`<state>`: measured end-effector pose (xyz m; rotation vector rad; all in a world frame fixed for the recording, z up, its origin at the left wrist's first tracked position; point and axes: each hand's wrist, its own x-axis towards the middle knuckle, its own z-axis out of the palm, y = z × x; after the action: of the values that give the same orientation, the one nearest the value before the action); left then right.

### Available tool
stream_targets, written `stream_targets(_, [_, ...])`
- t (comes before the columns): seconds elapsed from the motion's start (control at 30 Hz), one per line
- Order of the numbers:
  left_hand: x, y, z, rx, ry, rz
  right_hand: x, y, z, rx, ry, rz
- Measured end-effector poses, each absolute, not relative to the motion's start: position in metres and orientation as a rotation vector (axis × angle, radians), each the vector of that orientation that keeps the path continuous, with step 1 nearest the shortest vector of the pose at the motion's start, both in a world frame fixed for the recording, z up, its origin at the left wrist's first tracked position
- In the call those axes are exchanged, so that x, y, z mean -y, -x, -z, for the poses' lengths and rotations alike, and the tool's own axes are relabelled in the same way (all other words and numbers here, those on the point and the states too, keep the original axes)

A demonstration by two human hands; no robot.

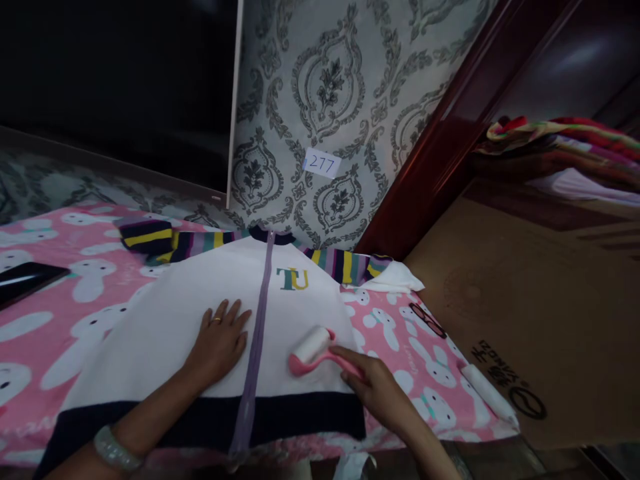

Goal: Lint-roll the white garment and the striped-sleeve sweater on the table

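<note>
A white zip-up jacket [180, 320] with striped sleeves, a purple zipper and a dark hem lies spread out in front of me. Flat on its left half rests my left hand [220, 340], fingers apart, with a ring on one finger. My right hand [370, 380] grips the pink handle of a lint roller [311, 348]. The roller's white cylinder touches or sits just above the jacket's right half, below the "TU" letters.
A pink rabbit-print cloth [90, 280] covers the table. On it are a phone [30, 280], glasses [427, 320], a white cloth [397, 277] and a white roll [490, 395]. A cardboard box [525, 300] bounds the right side; clothes [565, 150] lie above it. Behind hangs a television [120, 87].
</note>
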<state>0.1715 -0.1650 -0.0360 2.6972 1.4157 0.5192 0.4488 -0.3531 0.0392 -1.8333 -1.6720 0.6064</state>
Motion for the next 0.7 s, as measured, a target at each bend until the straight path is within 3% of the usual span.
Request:
stream_targets(0.2, [0.164, -0.169, 0.042, -1.398, -2.705, -0.578, 0.253, -0.430, -0.043, 1.691, 1.980, -0.289])
stream_targets(0.43, [0.164, -0.171, 0.035, -1.467, -2.724, -0.461, 0.118, -0.385, -0.051, 1.687, 2.123, -0.335])
stream_targets(0.57, [0.165, -0.171, 0.030, -1.466, -2.751, -0.431, 0.107, -0.373, -0.053, 1.649, 2.117, -0.352])
stream_targets(0.7, [0.164, -0.170, 0.030, -1.458, -2.766, -0.428, 0.161, -0.386, -0.040, 1.644, 2.101, -0.346])
